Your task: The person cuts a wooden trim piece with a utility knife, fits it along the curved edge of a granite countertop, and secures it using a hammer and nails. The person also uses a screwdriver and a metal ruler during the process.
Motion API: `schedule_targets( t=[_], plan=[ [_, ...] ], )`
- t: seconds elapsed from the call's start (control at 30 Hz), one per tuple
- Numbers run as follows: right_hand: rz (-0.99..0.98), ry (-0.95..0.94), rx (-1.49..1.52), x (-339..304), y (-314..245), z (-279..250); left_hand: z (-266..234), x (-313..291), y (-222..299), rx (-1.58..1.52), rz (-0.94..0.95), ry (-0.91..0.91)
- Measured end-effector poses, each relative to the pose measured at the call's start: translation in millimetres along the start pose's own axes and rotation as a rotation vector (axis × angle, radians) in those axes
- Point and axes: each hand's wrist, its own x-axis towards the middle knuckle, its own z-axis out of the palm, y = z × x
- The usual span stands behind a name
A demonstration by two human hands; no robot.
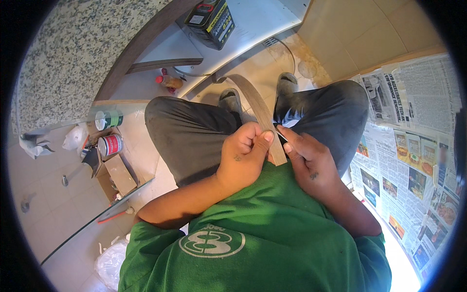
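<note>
A long, brown wood-grain edging strip (255,100) curves from beyond my feet to just in front of my green shirt. My left hand (244,155) grips it near its close end, thumb pressed along the top face. Against the strip's right edge, my right hand (314,158) is closed on a thin blade-like tool (281,136) with a dark tip and a bright edge. Its fingers cover most of that tool, so the exact kind is unclear. The strip's pale cut end (278,159) sticks out between the two hands.
At the front stands a black can (211,24) on a white cabinet board, with a red-capped bottle (170,82) nearby. Speckled countertop (73,58) and a glass panel edge (97,221) lie left, beside tins (111,144). Newspaper sheets (404,160) cover the right side.
</note>
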Motion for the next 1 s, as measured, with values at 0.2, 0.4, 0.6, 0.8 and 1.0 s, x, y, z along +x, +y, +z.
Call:
schedule_targets(
  t=[0.2, 0.4, 0.6, 0.8, 1.0],
  plan=[
    [-0.031, -0.016, -0.024, 2, 6, -3, -6, 11, -3, -0.007, 0.022, 0.055],
    [-0.004, -0.08, -0.035, -3, -1, -9, -6, 13, -3, -0.007, 0.031, 0.078],
    [0.022, -0.085, -0.045, -1, -5, -9, -6, 13, -2, 0.009, 0.048, 0.078],
    [0.016, -0.069, -0.032, 2, -4, -7, -4, 13, 0, -0.04, 0.054, 0.078],
    [-0.027, 0.033, 0.032, 11, 4, 2, -4, 12, -9, -0.011, 0.035, 0.018]
  ],
)
